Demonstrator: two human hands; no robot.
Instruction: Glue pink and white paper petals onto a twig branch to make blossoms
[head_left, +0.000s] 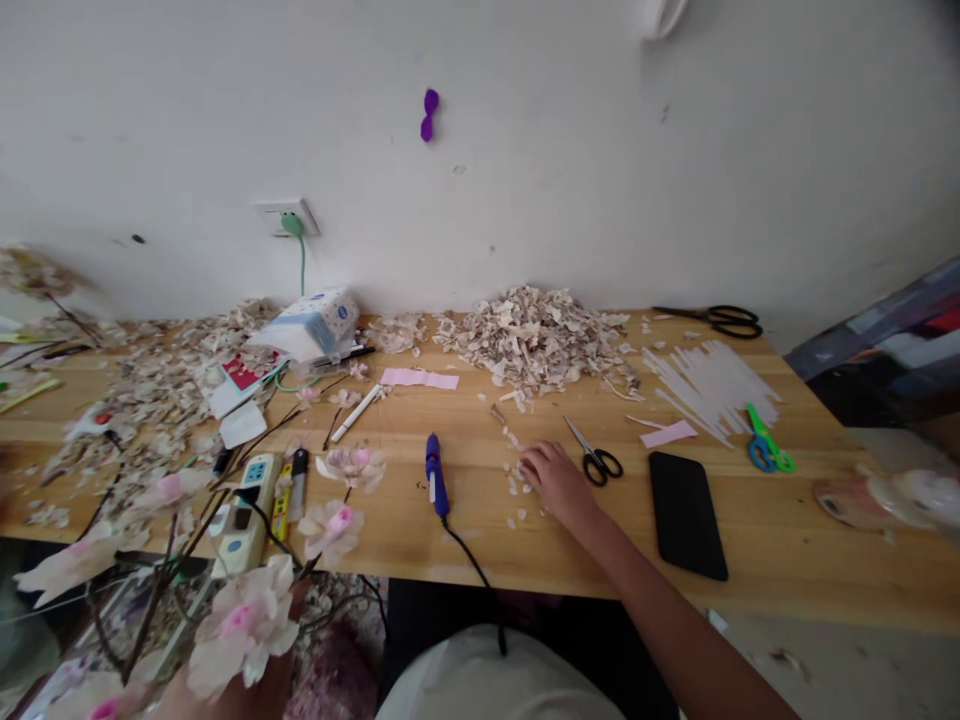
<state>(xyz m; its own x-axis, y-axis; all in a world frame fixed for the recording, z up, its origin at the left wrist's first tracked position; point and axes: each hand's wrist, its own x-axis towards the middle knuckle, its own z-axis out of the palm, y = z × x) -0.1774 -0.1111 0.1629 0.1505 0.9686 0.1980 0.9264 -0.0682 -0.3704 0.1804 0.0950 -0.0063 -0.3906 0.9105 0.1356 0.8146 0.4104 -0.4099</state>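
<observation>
Petal scraps (pixel 517 480) lie scattered at centre frame on the wooden table (pixel 787 540), and I see my right hand (pixel 555 482) resting palm-down over them, fingers curled as if pinching one; whether anything is actually gripped I cannot tell. My left hand (pixel 247 680), lower left, seems closed around a branch of paper flowers (pixel 240 620), likely kept upright so the blooms stay uncrushed, though they hide the fingers. A purple glue gun (pixel 436 475) lies just left of the scraps, small black scissors (pixel 596 458) just right, a dark phone (pixel 686 515) beyond; a big heap of shavings (pixel 536 335) sits against the white wall (pixel 600 150), where a socket (pixel 289 218) feeds a green cable.
</observation>
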